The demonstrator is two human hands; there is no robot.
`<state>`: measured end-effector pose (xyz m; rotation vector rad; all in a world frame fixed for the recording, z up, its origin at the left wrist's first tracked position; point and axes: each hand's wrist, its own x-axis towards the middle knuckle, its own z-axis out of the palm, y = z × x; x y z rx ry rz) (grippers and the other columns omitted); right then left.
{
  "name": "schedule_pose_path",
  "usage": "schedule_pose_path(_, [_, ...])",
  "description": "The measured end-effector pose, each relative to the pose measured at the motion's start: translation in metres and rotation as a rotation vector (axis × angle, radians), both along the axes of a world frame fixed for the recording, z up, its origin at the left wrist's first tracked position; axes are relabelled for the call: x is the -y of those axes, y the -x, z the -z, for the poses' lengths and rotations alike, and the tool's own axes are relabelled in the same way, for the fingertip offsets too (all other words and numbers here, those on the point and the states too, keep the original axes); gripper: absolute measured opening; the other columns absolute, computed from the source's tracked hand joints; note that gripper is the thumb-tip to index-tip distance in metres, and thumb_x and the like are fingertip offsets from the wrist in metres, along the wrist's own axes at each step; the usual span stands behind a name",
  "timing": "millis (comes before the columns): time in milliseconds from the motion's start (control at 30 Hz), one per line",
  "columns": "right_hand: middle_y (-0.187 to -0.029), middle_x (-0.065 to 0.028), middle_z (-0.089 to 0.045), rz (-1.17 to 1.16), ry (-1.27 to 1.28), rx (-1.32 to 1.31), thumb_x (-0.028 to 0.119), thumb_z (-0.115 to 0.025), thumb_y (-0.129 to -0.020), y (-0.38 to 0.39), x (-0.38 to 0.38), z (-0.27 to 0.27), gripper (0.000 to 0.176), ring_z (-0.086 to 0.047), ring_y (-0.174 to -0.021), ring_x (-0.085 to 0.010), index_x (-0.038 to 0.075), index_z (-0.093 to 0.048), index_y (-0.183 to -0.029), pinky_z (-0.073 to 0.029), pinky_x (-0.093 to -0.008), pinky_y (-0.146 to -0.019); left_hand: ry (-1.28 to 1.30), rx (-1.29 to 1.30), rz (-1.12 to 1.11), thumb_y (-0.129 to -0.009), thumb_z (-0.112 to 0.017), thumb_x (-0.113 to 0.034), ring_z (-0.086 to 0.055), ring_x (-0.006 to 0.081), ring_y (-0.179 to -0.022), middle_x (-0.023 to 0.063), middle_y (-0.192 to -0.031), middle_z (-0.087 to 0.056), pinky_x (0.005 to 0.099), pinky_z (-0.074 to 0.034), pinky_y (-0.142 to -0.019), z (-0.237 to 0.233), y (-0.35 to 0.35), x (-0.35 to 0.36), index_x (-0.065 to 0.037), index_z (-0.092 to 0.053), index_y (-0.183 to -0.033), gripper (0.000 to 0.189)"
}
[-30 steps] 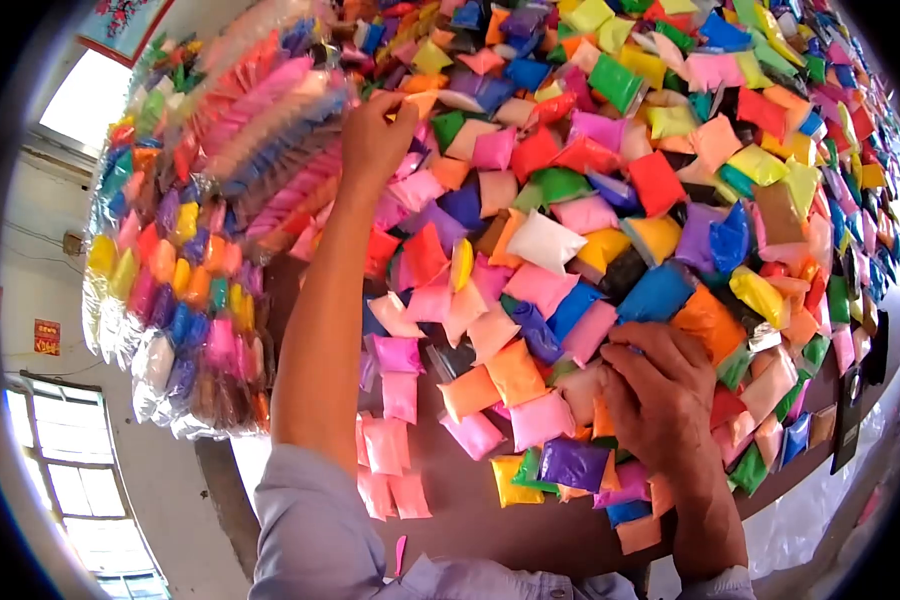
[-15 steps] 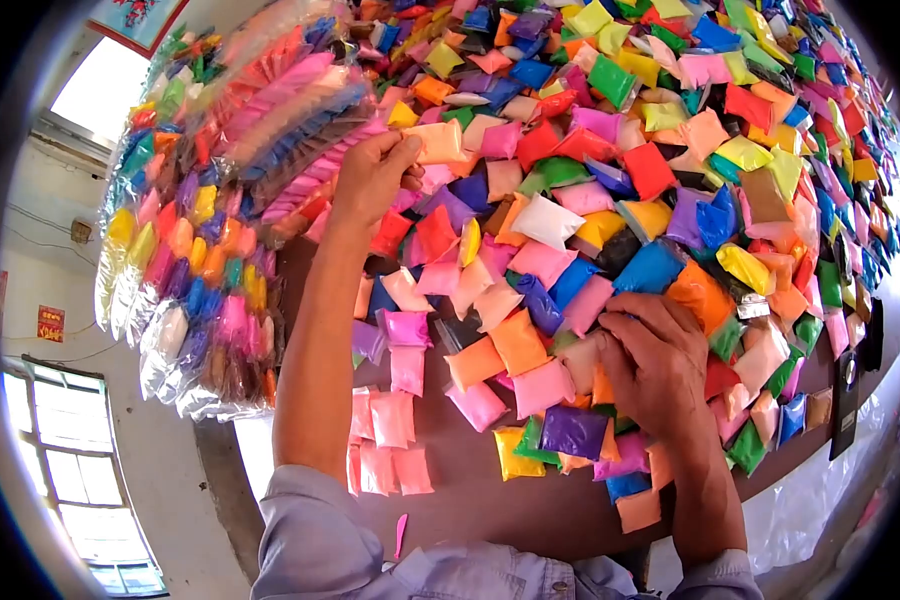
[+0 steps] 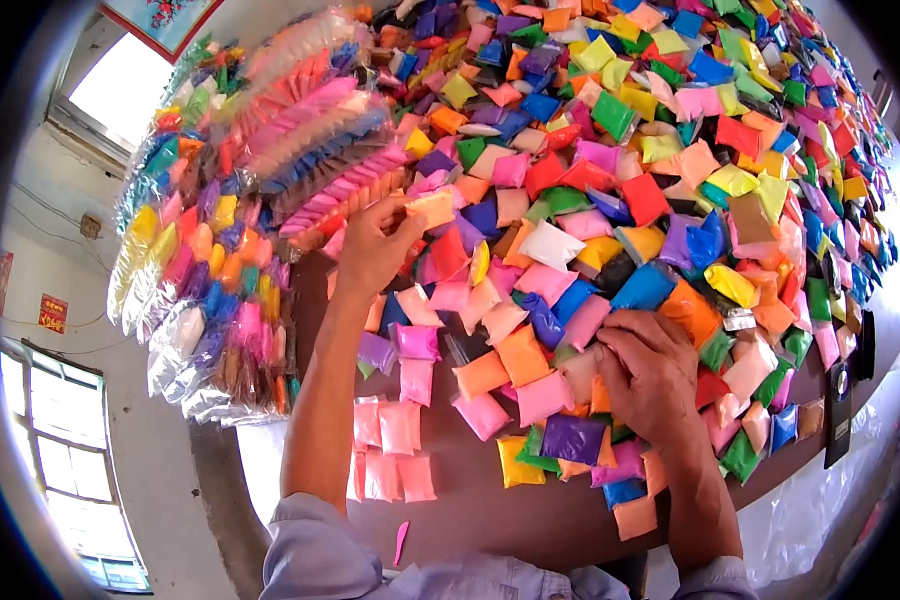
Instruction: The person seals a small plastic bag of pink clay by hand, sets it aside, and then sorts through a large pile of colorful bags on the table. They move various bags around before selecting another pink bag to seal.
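My left hand (image 3: 375, 245) pinches a pale orange packet (image 3: 432, 209), holding it over the left edge of the heap of small coloured packets. My right hand (image 3: 650, 375) rests on the front of the heap, its fingers curled at the end of a beige packet (image 3: 578, 372). The fingertips are partly hidden there. Around it lie a pink packet (image 3: 545, 398), an orange packet (image 3: 522, 355) and a purple packet (image 3: 573, 438). Below my left forearm's right side, several salmon-pink packets (image 3: 400, 428) lie in neat overlapping rows on the brown table (image 3: 470, 505).
Clear bags filled with sorted packets (image 3: 195, 310) are piled at the left. A small pink plastic knife-like tool (image 3: 401, 543) lies near the table's front edge. A dark flat object (image 3: 838, 410) stands at the right edge. Clear plastic sheeting (image 3: 800, 520) shows beyond it.
My left hand has drawn down toward me with the pale orange packet in its fingers. My right hand stays nearly in place at the beige packet. The view has shifted slightly.
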<state>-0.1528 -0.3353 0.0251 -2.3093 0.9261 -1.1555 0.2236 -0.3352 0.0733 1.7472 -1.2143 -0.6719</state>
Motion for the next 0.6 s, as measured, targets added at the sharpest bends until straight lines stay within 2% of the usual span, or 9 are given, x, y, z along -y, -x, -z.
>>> schedule_pose_path(100, [-0.105,-0.0076,-0.074,0.002,-0.013,0.003,0.002,-0.08,-0.081,0.0,0.0,0.001,0.018,-0.072,-0.095,-0.0313,0.004,-0.078,-0.098,-0.057,-0.0431,-0.085,0.088,0.123,0.073,-0.1,-0.073,-0.016,-0.074,0.0147,-0.091,0.0098,-0.106,-0.078,0.0287,-0.059,-0.08,0.01,-0.005,0.013,0.005,-0.071,-0.129,0.036])
schedule_pose_path(200, [-0.105,-0.0078,-0.075,0.008,-0.016,-0.007,0.004,-0.08,-0.081,0.0,0.0,-0.001,0.017,-0.073,-0.095,-0.0314,0.004,-0.079,-0.098,-0.057,-0.0435,-0.085,0.205,0.215,0.08,-0.098,-0.076,-0.017,-0.075,0.0181,-0.098,0.0115,-0.108,-0.079,0.0319,-0.059,-0.085,0.011,0.006,0.033,0.004,-0.071,-0.128,0.037])
schedule_pose_path(233, [-0.104,-0.008,-0.075,0.006,-0.022,-0.009,0.004,-0.08,-0.081,0.0,0.0,-0.001,0.017,-0.073,-0.096,-0.0314,0.004,-0.078,-0.098,-0.057,-0.0435,-0.085,0.106,0.353,0.063,-0.1,-0.078,-0.023,-0.073,0.0168,-0.106,0.0111,-0.118,-0.077,0.0312,-0.058,-0.094,0.001,0.009,0.038,0.004,-0.07,-0.133,0.042])
schedule_pose_path(267, [-0.104,-0.0081,-0.075,0.005,-0.03,-0.011,0.004,-0.079,-0.081,0.0,0.0,-0.002,0.016,-0.073,-0.096,-0.0315,0.004,-0.078,-0.098,-0.057,-0.0436,-0.085,0.112,0.353,0.064,-0.1,-0.078,-0.023,-0.073,0.0168,-0.106,0.0111,-0.118,-0.077,0.0312,-0.058,-0.094,0.007,-0.003,0.049,0.004,-0.07,-0.133,0.042])
schedule_pose_path(333, [-0.104,-0.008,-0.075,0.006,-0.029,-0.019,0.004,-0.079,-0.082,0.0,0.0,-0.004,0.016,-0.073,-0.095,-0.0314,0.004,-0.078,-0.097,-0.057,-0.0438,-0.085,0.076,0.544,-0.063,-0.099,-0.078,-0.036,-0.075,0.0209,-0.107,0.0135,-0.119,-0.078,0.0342,-0.059,-0.092,0.017,-0.022,0.071,0.002,-0.071,-0.132,0.051])
schedule_pose_path(367, [-0.104,-0.008,-0.075,0.005,-0.034,-0.027,0.005,-0.078,-0.082,0.0,0.0,-0.006,0.015,-0.073,-0.095,-0.0313,0.004,-0.078,-0.097,-0.057,-0.044,-0.085,-0.046,0.615,-0.096,-0.098,-0.075,-0.051,-0.076,0.029,-0.109,0.0195,-0.123,-0.077,0.0384,-0.058,-0.093,0.006,-0.017,0.074,0.003,-0.07,-0.133,0.064])
schedule_pose_path(400, [-0.104,-0.008,-0.075,0.009,-0.029,-0.028,0.005,-0.078,-0.082,0.0,0.0,-0.007,0.015,-0.073,-0.095,-0.0313,0.004,-0.078,-0.097,-0.057,-0.044,-0.085,-0.04,0.613,-0.094,-0.098,-0.075,-0.051,-0.076,0.029,-0.109,0.0195,-0.123,-0.077,0.0384,-0.058,-0.093,0.01,-0.025,0.084,0.003,-0.07,-0.133,0.064])
schedule_pose_path(467, [-0.103,-0.0102,-0.075,0.002,-0.025,-0.026,0.001,-0.082,-0.078,0.0,0.001,-0.007,0.017,-0.073,-0.093,-0.0323,0.002,-0.078,-0.094,-0.059,-0.042,-0.082,-0.13,0.682,-0.057,-0.095,-0.069,-0.065,-0.073,0.0372,-0.117,0.0261,-0.131,-0.073,0.0431,-0.056,-0.1,0.022,-0.044,0.11,0.004,-0.068,-0.136,0.08])
schedule_pose_path(600, [-0.102,-0.0089,-0.075,0.001,-0.022,-0.01,0.001,-0.082,-0.076,-0.001,0.003,-0.003,0.018,-0.073,-0.093,-0.0309,0.003,-0.078,-0.093,-0.059,-0.0425,-0.082,-0.188,0.666,-0.111,-0.088,-0.07,-0.074,-0.07,0.0393,-0.125,0.0285,-0.136,-0.071,0.0456,-0.054,-0.104,0.032,-0.033,0.141,0.004,-0.066,-0.14,0.093])
